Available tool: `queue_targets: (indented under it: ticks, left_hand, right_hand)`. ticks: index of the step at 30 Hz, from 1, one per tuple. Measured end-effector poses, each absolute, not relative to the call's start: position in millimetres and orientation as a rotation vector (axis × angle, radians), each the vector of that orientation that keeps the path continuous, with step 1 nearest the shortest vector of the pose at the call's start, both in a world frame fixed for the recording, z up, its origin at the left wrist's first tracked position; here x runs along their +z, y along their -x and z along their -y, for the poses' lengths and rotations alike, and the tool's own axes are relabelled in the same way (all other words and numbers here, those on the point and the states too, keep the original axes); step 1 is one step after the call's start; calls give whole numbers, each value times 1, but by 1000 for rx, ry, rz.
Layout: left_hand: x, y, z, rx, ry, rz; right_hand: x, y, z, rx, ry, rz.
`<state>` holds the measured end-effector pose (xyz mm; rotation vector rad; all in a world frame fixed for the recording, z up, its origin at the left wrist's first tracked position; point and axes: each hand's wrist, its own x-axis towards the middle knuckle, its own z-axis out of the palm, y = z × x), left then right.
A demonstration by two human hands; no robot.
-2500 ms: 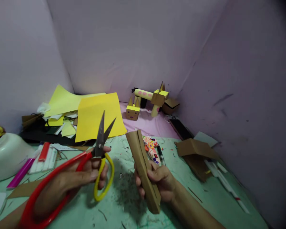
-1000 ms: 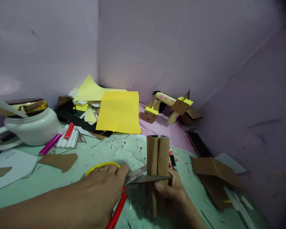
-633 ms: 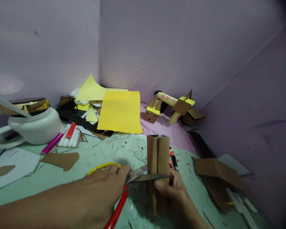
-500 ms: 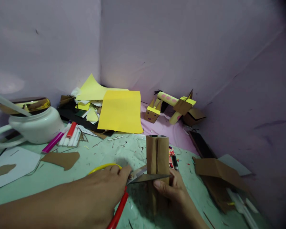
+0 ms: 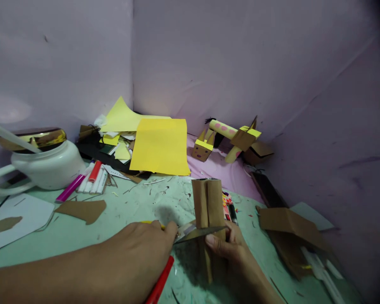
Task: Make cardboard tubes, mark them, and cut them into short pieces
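My left hand (image 5: 142, 249) is closed around scissors (image 5: 198, 232) whose handles show yellow and red. Their blades lie on either side of an upright brown cardboard tube (image 5: 214, 200), one across its front and the other partly hidden behind it. The tube looks like two rolled sections side by side, with a seam down the middle. Below the blades, my right hand (image 5: 224, 249) grips the tube, thumb in front and fingers partly hidden behind. A narrow cardboard strip (image 5: 207, 266) hangs down by the tube's lower end.
Left stand a white mug (image 5: 49, 166), several markers (image 5: 95, 181) and a cardboard scrap (image 5: 82, 210). Behind lie yellow sheets (image 5: 161, 145) and, on pink cloth, a cardboard animal head (image 5: 202, 150) and spotted body (image 5: 243, 137). A folded cardboard piece (image 5: 288, 223) lies right.
The scissor blades have closed in on the tube, and the yellow handle is now mostly hidden by my left hand. The tube has shifted slightly left at its top.
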<state>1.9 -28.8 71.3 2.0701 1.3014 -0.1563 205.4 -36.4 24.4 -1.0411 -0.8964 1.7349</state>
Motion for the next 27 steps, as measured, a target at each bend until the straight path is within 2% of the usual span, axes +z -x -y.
queue_targets:
  ticks: [10,27]
  left_hand:
    - [77,-4,34,-185,-2132,-1313]
    - [58,1,36,-115,-2259,-1276]
  right_hand:
    - [17,-210,33,1716,1070,898]
    - [23,-206,34,1668,1113,951]
